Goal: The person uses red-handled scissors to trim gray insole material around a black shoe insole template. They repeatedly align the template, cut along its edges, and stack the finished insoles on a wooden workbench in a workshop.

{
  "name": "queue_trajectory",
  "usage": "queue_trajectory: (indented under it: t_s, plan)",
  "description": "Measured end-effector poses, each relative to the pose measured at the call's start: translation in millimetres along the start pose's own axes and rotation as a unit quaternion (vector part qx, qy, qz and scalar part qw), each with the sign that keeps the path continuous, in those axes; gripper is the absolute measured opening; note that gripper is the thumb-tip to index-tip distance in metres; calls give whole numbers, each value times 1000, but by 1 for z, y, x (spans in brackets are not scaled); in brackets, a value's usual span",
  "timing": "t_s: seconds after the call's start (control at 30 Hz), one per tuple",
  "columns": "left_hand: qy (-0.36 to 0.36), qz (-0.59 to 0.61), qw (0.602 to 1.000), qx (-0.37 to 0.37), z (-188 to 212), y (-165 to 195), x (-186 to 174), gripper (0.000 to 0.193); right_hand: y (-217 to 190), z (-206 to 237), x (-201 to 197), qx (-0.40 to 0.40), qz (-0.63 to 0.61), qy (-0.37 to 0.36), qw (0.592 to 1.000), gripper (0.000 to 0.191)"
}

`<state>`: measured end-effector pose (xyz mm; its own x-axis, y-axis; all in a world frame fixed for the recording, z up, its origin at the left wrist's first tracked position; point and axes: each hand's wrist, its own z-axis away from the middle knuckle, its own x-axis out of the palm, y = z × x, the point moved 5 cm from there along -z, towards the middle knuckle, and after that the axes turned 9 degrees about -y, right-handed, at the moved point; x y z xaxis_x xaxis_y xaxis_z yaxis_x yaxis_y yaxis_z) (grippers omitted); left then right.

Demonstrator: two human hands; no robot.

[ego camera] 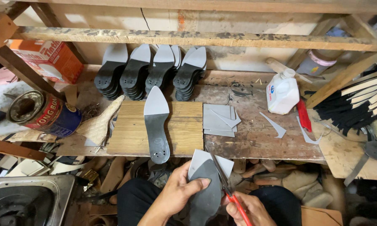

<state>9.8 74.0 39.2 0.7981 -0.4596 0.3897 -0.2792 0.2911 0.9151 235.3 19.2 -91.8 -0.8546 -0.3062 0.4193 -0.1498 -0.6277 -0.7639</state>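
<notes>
- Grey sole piece (205, 190) sits low in the middle of the view, over the person's lap, with a pale grey sheet (199, 161) stuck to its upper end.
- Left hand (178, 192) is closed around that sole piece, thumb pressed across its face, fingers curled behind.
- Right hand (249, 209) is wrapped tight on the red handles of a pair of scissors (224, 182), at the bottom edge of the view.
- Scissor blades point up and away, running along the right edge of the sole piece where the pale sheet sticks out; how far apart the blades stand, I cannot tell.
- Up on the workbench (255, 134), a finished sole (156, 125) lies lengthwise on a wooden board (188, 129), pale tip away from the person, dark heel end near.
- Just right of the board, a small pile of grey squares (215, 121) lies flat, with thin pointed offcuts (276, 125) scattered further right.
- Behind the board, stacks of soles (151, 71) lean in rows against the back wall.
- White plastic bottle (282, 94) stands on the right of the bench, a red tool (304, 116) lying just beside it.
- Far left, a tin can (44, 113) lies on its side, and an orange carton (50, 58) sits behind it.
- Bottom left corner shows a metal tray (29, 201).
</notes>
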Motion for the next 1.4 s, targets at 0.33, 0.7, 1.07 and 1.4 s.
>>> queue_trajectory:
  t_s: [0.33, 0.7, 1.07, 1.4]
  plan:
    - [-33, -14, 999, -16, 2, -1, 0, 42, -50, 25, 30, -80, 314, 7, 946, 66]
    - [-80, -54, 994, -50, 4, 10, -3, 37, -79, 42, 35, 18, 285, -30, 958, 48]
    - [-157, -84, 979, -102, 5, 21, -11, 37, -86, 54, 15, 130, 160, -159, 966, 15]
    - [146, -234, 931, 241, 21, 55, -11, 26, -71, 39, -36, 11, 50, -207, 977, 34]
